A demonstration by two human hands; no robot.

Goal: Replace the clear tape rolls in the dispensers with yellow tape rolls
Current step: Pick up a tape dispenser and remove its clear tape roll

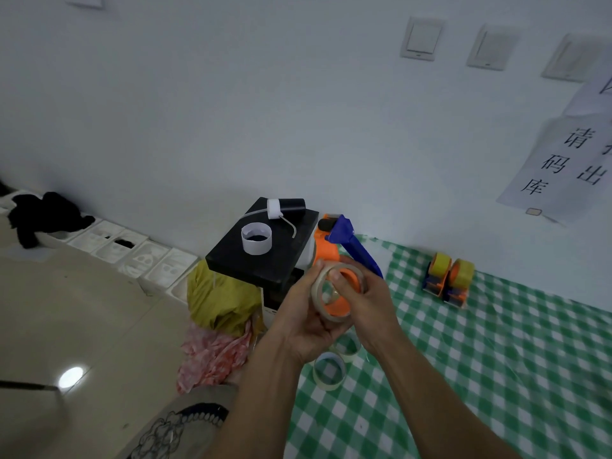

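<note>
At centre frame, the grip of your left hand [298, 314] held the clear tape roll [318, 289] on the orange-and-blue plastic dispenser [352, 248]; your right hand [367, 303] pinched its rim. Further right, two yellow-loaded dispensers [437, 279] stood on the green-checked surface [496, 359].

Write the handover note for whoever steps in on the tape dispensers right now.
Left hand grips the clear tape roll, which sits on the orange hub of the blue-handled dispenser.
Right hand grips that dispenser at the hub, thumb on the roll's edge.
Done: two dispensers on the checked cloth near the wall carry yellow rolls. Two loose clear rolls lie on the cloth below the hands.
Left: pull this clear roll off and fit a yellow one. No spare yellow roll is in view.
</note>
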